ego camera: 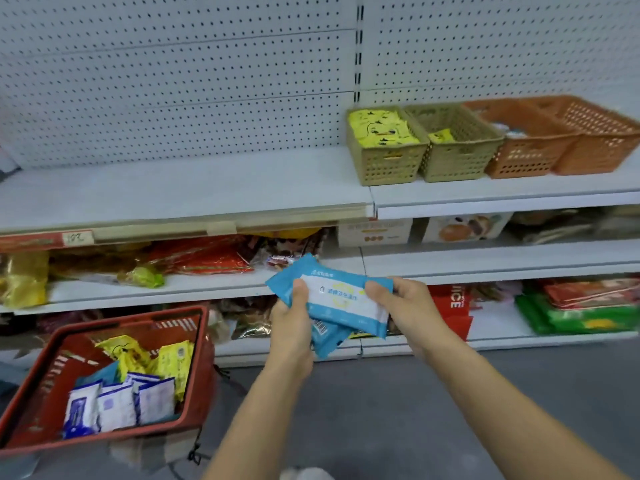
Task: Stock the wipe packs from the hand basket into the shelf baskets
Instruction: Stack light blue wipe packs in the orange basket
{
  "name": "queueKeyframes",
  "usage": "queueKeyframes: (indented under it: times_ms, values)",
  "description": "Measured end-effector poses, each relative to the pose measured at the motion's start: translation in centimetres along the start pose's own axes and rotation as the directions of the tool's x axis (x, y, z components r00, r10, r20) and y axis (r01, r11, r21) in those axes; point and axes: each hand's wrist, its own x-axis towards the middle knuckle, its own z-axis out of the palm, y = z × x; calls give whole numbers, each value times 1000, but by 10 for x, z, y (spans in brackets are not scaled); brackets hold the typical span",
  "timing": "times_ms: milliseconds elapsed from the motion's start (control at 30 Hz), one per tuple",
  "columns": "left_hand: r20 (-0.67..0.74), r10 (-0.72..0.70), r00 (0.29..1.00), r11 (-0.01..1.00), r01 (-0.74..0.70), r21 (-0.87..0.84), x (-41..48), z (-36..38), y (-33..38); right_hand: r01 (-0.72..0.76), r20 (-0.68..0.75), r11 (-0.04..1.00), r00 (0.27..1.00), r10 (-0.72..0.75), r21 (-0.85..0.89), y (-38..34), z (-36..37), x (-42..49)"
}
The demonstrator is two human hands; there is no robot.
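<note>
Both hands hold a small stack of blue wipe packs (pixel 343 301) in the air in front of the lower shelves. The left hand (pixel 291 317) grips the stack's left end with the thumb on top, and the right hand (pixel 405 304) pinches its right end. The red hand basket (pixel 114 318) sits low at the left, holding yellow packs (pixel 173 358) and white-and-blue packs (pixel 117 405). On the upper shelf, the left tan shelf basket (pixel 388 168) is full of yellow packs. The second tan basket (pixel 457 164) holds one, and the orange baskets (pixel 523 161) stand beside it.
</note>
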Motion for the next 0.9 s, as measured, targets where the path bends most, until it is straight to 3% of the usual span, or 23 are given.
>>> queueKeyframes:
  times_ms: [100,233,367,500,667,900]
  values:
    - [39,1,999,1000,-2,23,3,35,5,7,-42,995,999,-3,102,-10,-31,12]
    - [64,2,998,996,-8,84,17,78,11,48,-62,994,997,-43,97,-25,-69,36]
    - [148,61,987,982,-86,166,40,133,12,144,27,989,989,-143,-35,-51,-116,74]
    - [257,78,963,961,-142,239,63,202,15,120,122,971,988,-97,-207,-89,-168,115]
    - [312,76,947,937,-175,302,99,287,27,116,119,972,989,-93,-206,-124,-226,172]
    - [284,40,958,964,-112,240,144,375,33,164,-67,978,983,-173,-132,-154,-305,235]
